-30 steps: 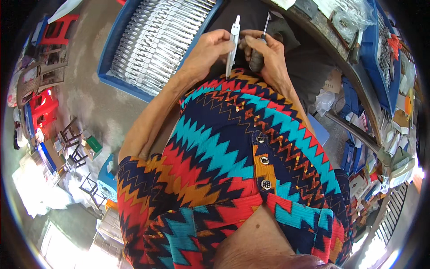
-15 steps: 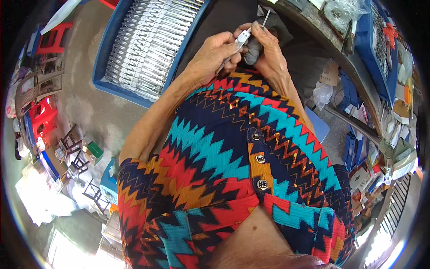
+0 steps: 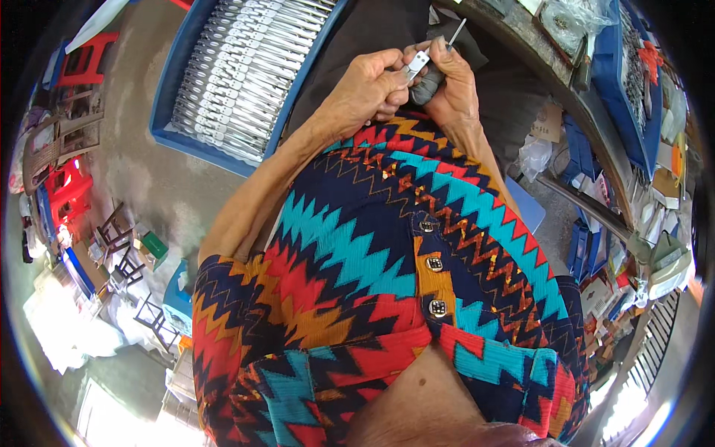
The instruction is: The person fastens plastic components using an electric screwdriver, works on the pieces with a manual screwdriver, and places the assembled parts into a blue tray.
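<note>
Since a second ago the white strip has dropped from upright to a short slant, now pinched between both hands close above the lap. Left hand curls its fingers shut around the strip's lower end; right hand grips a dark grey tool whose thin metal tip points up and right, thumb pressing the strip. Just left of the hands a blue tray on the grey concrete floor holds rows of similar white strips. To the right runs a cluttered table with a blue bin and clear plastic bags. Red plastic stools stand at far left.
</note>
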A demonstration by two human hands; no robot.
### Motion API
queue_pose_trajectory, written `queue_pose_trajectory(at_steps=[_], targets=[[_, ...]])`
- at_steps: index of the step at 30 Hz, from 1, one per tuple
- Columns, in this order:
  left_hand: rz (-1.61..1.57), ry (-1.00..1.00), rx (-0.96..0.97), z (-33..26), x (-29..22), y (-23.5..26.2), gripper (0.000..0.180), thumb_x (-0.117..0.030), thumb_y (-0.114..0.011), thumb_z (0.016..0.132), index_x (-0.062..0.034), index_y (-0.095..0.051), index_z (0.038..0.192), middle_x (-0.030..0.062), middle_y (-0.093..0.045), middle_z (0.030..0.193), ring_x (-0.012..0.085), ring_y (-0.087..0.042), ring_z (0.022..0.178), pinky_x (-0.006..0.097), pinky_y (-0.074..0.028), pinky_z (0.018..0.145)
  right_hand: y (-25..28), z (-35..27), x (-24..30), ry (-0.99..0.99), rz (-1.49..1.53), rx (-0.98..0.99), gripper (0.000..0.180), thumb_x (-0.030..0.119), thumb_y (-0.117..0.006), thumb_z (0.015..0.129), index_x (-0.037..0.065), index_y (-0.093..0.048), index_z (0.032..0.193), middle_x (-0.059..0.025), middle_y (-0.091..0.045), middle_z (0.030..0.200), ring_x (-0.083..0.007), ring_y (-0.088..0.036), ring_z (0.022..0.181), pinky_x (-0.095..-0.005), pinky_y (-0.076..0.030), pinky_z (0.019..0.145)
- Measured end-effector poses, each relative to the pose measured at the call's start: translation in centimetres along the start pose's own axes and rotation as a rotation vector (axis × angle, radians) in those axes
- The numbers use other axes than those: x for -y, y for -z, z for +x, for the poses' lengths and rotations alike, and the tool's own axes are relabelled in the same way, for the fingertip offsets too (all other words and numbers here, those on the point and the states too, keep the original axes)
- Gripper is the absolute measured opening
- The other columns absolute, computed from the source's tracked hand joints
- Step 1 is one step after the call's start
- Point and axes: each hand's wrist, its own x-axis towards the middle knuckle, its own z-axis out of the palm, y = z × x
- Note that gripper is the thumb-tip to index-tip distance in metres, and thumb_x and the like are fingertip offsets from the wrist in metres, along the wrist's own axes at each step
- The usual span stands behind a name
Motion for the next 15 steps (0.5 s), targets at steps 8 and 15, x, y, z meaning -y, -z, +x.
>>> queue_pose_trajectory(at_steps=[8,15], targets=[[-0.028,0.018,0.003,0.4,0.3,-0.2,0.010,-0.014,-0.045,0.090,-0.0064,-0.044,0.084,-0.0057,-0.033,0.056,0.0016,-0.026,0.044,0.017,-0.022,0.039,0.7,0.1,0.0,-0.012,-0.024,-0.046,0.024,0.024,-0.060,0.083,0.000,-0.055,0.080,-0.0119,-0.058,0.075,-0.0123,-0.048,0.059,-0.0237,-0.043,0.052],[0.084,0.033,0.043,1.8,-0.3,0.9,0.013,-0.016,-0.044,0.091,-0.0056,-0.044,0.084,-0.0038,-0.035,0.056,0.0034,-0.028,0.044,0.019,-0.023,0.039,1.6,0.9,-0.1,-0.024,-0.038,-0.072,0.028,0.026,-0.055,0.086,-0.002,-0.055,0.088,-0.0094,-0.058,0.076,-0.0125,-0.049,0.062,-0.0248,-0.044,0.055]])
